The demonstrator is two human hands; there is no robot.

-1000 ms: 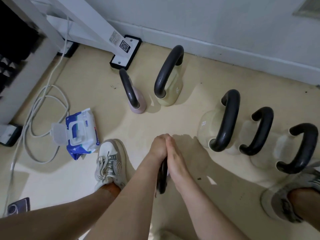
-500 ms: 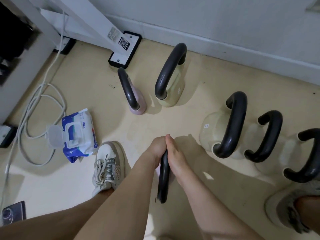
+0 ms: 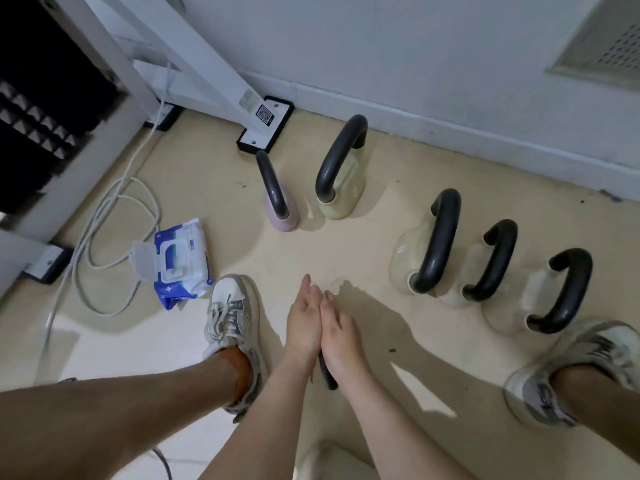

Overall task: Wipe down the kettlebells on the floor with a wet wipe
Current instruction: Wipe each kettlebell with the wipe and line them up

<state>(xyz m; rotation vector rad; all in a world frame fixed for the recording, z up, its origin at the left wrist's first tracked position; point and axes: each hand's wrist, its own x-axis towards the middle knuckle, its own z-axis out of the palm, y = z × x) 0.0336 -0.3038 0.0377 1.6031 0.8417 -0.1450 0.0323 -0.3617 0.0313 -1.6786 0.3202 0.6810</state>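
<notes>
Fingers [image 3: 305, 296] of the left hand [image 3: 304, 329] lie straight and together, flat against one side of a black handle [image 3: 327, 375]. The right hand [image 3: 341, 337] lies against the other side, its fingers likewise extended as far as can be seen. Neither hand curls round the bar, which runs between the two palms, low at centre, between the person's shoes [image 3: 232, 320].

The held kettlebell [image 3: 322, 459] shows only a short stretch of handle and a pale edge of body. The forearms and the bottom border hide the rest. A small pale fleck at the left fingertips may be the wet wipe; it cannot be told for certain.

Five further kettlebells stand upright on the beige floor [image 3: 346, 254], each with a black loop handle: a small pink one [image 3: 282, 216], a cream one [image 3: 346, 195] beside it, and three pale ones [image 3: 401, 265] in a row to the right.

An opened pack of wipes [image 3: 180, 261] lies near the left shoe, beside a coiled white cable [image 3: 114, 237].
</notes>
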